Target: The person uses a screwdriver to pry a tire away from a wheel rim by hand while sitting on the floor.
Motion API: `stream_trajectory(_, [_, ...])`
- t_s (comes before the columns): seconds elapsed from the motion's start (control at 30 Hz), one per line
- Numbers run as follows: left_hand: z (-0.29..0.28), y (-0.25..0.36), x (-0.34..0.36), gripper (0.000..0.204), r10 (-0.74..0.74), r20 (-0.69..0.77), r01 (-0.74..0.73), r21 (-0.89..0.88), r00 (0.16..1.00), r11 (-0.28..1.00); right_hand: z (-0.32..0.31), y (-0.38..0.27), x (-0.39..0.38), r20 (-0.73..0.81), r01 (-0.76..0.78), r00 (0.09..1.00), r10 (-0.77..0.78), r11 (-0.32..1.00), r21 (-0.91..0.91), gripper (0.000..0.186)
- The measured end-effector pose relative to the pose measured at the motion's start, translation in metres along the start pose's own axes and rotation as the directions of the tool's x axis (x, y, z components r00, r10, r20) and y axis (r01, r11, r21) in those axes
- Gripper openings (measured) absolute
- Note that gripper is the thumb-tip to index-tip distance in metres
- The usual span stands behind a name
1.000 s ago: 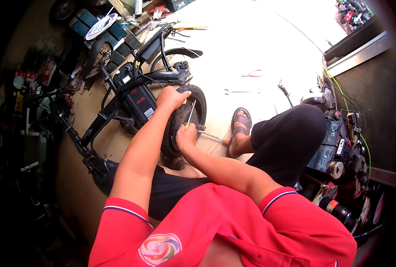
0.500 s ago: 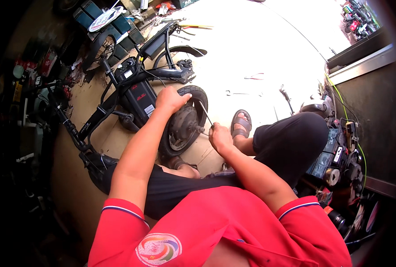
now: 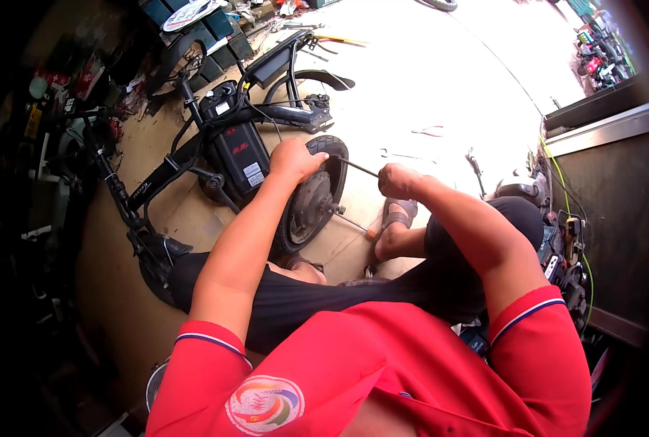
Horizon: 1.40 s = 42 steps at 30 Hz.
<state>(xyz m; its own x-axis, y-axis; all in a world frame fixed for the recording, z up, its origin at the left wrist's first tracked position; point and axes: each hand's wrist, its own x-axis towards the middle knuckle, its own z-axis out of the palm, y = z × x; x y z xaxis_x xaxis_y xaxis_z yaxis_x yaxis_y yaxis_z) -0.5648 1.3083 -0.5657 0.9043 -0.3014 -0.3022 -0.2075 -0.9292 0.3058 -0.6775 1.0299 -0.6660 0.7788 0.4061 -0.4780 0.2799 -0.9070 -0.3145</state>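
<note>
A small wheel with a black tire [image 3: 284, 231] and a dusty grey hub [image 3: 311, 206] stands upright on the floor between my feet. My left hand [image 3: 295, 162] is closed over the top of the tire, thumb toward the rim. In my right hand [image 3: 399, 180] is a slim metal tire lever [image 3: 358, 167], held in a closed grip to the right of the wheel. Its far end meets the rim beside my left thumb; the exact contact is hidden. From the axle a thin line runs to an orange tip [image 3: 372, 233] near my sandal.
Left of the wheel lies a black electric bike frame [image 3: 160, 186] with a battery pack [image 3: 241, 156]. Pliers [image 3: 428, 131] and a wrench [image 3: 397, 154] lie on the floor beyond. A dark cabinet [image 3: 608, 197] and piled tools stand on the right.
My right hand has moved up and to the right, swinging the lever from steep to flatter. My left hand stays on the tire. The whole view has shifted slightly.
</note>
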Motion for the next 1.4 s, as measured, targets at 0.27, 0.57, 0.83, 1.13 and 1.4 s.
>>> stream_trajectory(0.27, [0.0, 0.006, -0.007, 0.071, -0.001, -0.003, 0.001, -0.007, 1.0, 1.0, -0.033, 0.043, 0.0, 0.007, 0.183, 0.983, -0.184, 0.977, -0.111, 0.017])
stream_trajectory(0.57, [-0.003, 0.002, -0.034, 0.065, 0.096, -0.017, -0.095, 0.038, 0.995, 0.995, -0.138, 0.045, -0.006, 0.073, 0.158, 0.987, -0.143, 0.951, -0.267, 0.016])
stream_trajectory(0.83, [0.007, -0.039, -0.088, 0.067, -0.028, -0.206, 0.048, 0.095, 0.978, 0.994, -0.102, 0.022, -0.029, -0.011, 0.115, 0.993, -0.117, 0.982, -0.148, 0.017])
stream_trajectory(1.13, [0.035, -0.049, -0.093, 0.06, -0.108, -0.405, 0.092, -0.057, 0.908, 0.994, -0.086, 0.04, -0.025, -0.05, 0.141, 0.988, -0.149, 0.978, -0.151, 0.011])
stream_trajectory(1.4, [0.006, -0.025, -0.094, 0.074, -0.116, -0.223, 0.117, -0.005, 0.968, 0.993, -0.09, 0.038, -0.037, -0.031, 0.2, 0.977, -0.212, 0.956, -0.215, 0.014])
